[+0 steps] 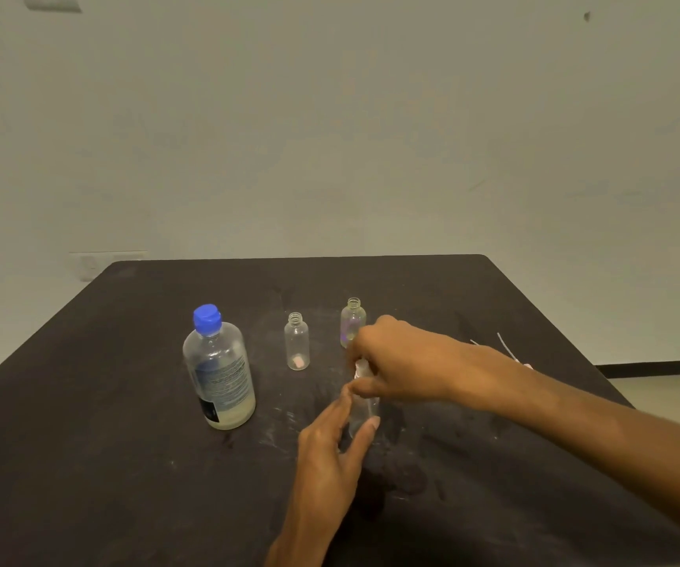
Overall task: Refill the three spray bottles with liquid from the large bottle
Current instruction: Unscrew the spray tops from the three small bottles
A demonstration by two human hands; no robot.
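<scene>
Dark table (pixel 84 444), scuffed with pale marks, pushed up against a plain wall (pixel 330 116). Over on the left stands the large bottle (pixel 220 372), upright, blue cap (pixel 207 319) on, a shallow layer of pale liquid at its bottom and a printed label round its side.

Two small clear bottles stand open-necked behind the hands. The middle bottle (pixel 297 341) is upright with something small and pinkish showing at its base. The far bottle (pixel 353 321) stands to the right of it, partly hidden by the right hand, with a faint purple tint low down.

Now the action: the third small bottle (pixel 364 409) is front and centre, near the table's middle, upright between both hands. The left hand (pixel 330 456) comes in from below, fingers (pixel 371 423) and thumb wrapped round the bottle's body, holding it steady. The right hand (pixel 401 362) reaches across from the right, fingertips (pixel 354 388) bunched on the pale spray top (pixel 362 369) at the neck, pinching it. Whether that top is screwed on or lifted free, I can't tell; it's blurred.

Behind the right wrist, on the table, lie thin white tubes (pixel 506 347) with a hint of a pink piece at their near end, mostly hidden by the arm.
</scene>
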